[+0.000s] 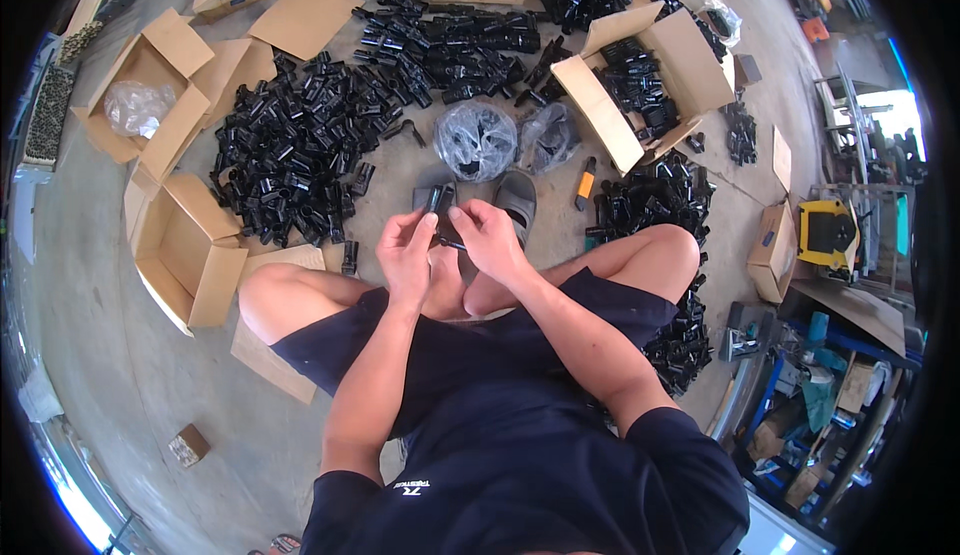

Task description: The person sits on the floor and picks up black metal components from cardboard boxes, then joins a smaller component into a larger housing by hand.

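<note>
My left hand (404, 251) is closed on a short black tubular part (435, 198), its top end showing above the thumb. Beside it, my right hand (488, 243) is closed too, fingers pinching a dark, thin black piece (452, 244) between the hands. Whether the two pieces are joined, I cannot tell. Both hands are close together above my crossed legs. Ahead of them on the floor lie a clear plastic bag (476, 142) with black parts in it and a smaller clear bag (549, 139). A pair of grey sandals (517, 201) is just beyond the hands.
A large heap of black tubular parts (290, 145) spreads at the left, another pile (655, 200) at the right. An open carton (690, 60) holds more parts. Empty cartons (180, 250) stand at the left. An orange-and-black tool (586, 183) lies near my right knee. A cluttered rack (830, 405) stands far right.
</note>
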`<state>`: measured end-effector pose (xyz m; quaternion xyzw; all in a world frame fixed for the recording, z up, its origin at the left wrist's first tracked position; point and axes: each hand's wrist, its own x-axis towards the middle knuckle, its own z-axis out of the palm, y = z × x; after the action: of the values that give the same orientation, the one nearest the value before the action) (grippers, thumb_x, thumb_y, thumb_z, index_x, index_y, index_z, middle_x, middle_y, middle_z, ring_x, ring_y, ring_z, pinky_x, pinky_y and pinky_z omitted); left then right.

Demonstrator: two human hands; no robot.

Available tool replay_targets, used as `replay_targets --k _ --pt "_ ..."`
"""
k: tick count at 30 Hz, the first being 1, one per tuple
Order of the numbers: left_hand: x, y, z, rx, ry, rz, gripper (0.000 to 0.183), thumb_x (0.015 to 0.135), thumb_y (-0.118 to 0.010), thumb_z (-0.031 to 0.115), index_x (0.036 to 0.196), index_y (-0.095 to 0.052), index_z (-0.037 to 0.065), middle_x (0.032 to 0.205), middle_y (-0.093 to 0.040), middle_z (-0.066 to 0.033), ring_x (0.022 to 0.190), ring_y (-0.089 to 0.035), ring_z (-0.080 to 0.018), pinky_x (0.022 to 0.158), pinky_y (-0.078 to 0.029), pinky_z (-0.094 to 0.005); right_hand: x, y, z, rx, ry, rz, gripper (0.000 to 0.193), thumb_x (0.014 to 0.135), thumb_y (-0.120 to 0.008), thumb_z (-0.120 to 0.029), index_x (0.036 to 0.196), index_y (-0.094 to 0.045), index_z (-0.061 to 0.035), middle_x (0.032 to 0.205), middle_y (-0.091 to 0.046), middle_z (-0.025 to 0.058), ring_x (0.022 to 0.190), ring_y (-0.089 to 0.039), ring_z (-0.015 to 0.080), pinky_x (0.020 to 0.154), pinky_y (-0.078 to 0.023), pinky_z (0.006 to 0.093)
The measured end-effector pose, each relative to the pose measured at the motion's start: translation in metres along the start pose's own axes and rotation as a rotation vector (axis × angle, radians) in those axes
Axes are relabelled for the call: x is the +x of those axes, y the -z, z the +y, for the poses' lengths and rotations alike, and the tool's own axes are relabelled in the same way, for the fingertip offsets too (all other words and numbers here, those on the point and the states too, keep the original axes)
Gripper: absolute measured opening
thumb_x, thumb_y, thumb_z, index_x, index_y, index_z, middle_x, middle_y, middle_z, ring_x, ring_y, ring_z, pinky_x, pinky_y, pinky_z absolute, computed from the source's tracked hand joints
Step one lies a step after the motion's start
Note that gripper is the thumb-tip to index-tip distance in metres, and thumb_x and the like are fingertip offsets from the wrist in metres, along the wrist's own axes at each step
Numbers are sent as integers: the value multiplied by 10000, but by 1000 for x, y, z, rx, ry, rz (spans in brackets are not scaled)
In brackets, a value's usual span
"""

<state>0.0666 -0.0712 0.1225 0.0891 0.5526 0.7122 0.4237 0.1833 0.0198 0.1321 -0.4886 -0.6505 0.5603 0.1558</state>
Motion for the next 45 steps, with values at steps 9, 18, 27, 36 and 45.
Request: replay_targets --k 9,18,27,36,45 --pt "3 -4 -6 -16 -58 -11 158 932 -722 64 1078 -685 15 988 -708 -45 840 -650 -93 719 -552 -234 -9 8 -22 126 79 23 246 937 -666 -218 1010 -696 16 872 -703 151 776 -669 195 697 -536 353" --pt "2 -4 -14 55 -26 -105 183 973 -679 112 1110 -619 6 1051 -680 -92 899 -666 -157 785 -579 -295 -14 11 -3 217 141 31 247 857 -724 -197 936 -690 34 869 -708 229 817 -715 335 745 -559 409" --pt "7 1 -17 227 257 -293 362 1000 -645 148 1316 -575 -15 1289 -662 -133 1140 -647 -187 961 -537 -322 30 222 11 -1145 -64 -167 246 789 -654 -253 779 -752 -27 813 -738 170 761 -735 331 662 -586 444" --pt "7 1 -17 245 289 -283 191 1001 -599 88 1165 -663 15 1185 -704 -117 1089 -669 -186 901 -554 -306 50 272 -11 -1164 -14 35 392 885 -688 -400 988 -730 -24 984 -733 195 986 -700 367 866 -549 469" --pt "10 -3 -20 264 310 -253 191 1030 -524 114 1079 -678 14 1121 -720 -124 1036 -693 -211 892 -561 -336 168 147 42 -1000 39 -262 409 906 -648 -429 1024 -738 -48 1067 -732 176 1050 -689 360 901 -548 470"
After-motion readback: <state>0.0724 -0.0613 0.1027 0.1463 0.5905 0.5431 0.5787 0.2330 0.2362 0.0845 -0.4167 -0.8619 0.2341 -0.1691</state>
